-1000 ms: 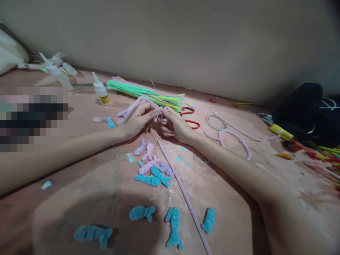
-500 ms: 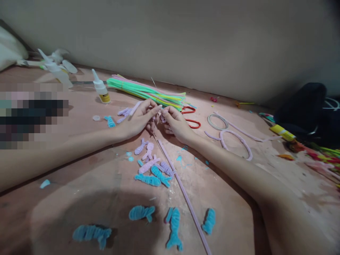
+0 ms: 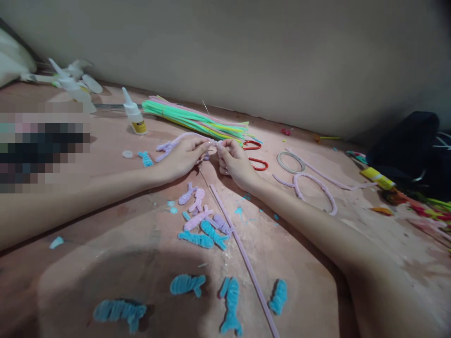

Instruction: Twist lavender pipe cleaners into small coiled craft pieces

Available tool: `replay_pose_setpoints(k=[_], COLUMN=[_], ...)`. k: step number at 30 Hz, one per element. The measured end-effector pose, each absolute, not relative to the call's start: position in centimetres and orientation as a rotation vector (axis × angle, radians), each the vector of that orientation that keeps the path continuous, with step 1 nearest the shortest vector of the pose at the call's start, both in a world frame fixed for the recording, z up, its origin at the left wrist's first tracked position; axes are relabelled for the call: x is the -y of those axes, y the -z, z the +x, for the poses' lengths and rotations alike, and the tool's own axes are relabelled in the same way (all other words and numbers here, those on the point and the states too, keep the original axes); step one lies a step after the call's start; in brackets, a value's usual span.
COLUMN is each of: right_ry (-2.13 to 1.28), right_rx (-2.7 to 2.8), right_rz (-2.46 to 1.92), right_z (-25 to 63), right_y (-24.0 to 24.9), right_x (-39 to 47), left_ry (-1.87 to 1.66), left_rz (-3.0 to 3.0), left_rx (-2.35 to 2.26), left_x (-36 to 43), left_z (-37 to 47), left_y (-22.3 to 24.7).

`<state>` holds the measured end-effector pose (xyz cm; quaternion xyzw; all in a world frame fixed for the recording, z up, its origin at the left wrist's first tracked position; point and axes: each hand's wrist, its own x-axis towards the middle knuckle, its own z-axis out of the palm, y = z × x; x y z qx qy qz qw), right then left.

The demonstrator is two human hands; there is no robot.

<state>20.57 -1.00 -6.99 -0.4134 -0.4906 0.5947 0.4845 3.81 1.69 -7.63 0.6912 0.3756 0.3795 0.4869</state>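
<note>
My left hand (image 3: pixel 188 155) pinches a lavender pipe cleaner (image 3: pixel 190 134), which arcs behind its knuckles. Right beside it, my right hand (image 3: pixel 235 162) is closed on the same pipe cleaner, thumb and forefinger almost meeting the left fingertips. The worked part is mostly hidden by my fingers. Below the hands lies a cluster of small fish shapes of wound pipe cleaner, among them a pink fish (image 3: pixel 197 219) and a blue fish (image 3: pixel 195 238). A straight lavender pipe cleaner (image 3: pixel 243 256) runs from under the hands toward me.
Behind the hands lie a pipe cleaner bundle (image 3: pixel 190 117) and red-handled scissors (image 3: pixel 259 164). A glue bottle (image 3: pixel 135 117) stands at left. On the right are a ring-shaped coil (image 3: pixel 280 162), a curled lavender pipe cleaner (image 3: pixel 333 199) and a yellow tube (image 3: pixel 378 178). Several blue fish (image 3: pixel 231 305) lie in front.
My hands have shifted slightly, fingertips now closer together. The lavender pipe cleaner now shows as a longer arc behind my left hand. The things on the table stay where they were.
</note>
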Motion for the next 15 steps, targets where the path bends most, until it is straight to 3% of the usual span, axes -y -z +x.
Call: replay_pose_setpoints(k=[15], right_ry=[-1.391], right_rx=[1.193], right_rz=[-1.012], right_z=[20.5], right_y=[7.4], right_x=[1.2], left_ry=[-0.94], left_rz=[1.56], left_rx=[-0.782], left_x=[-0.7], left_z=[4.1], left_y=[7.1])
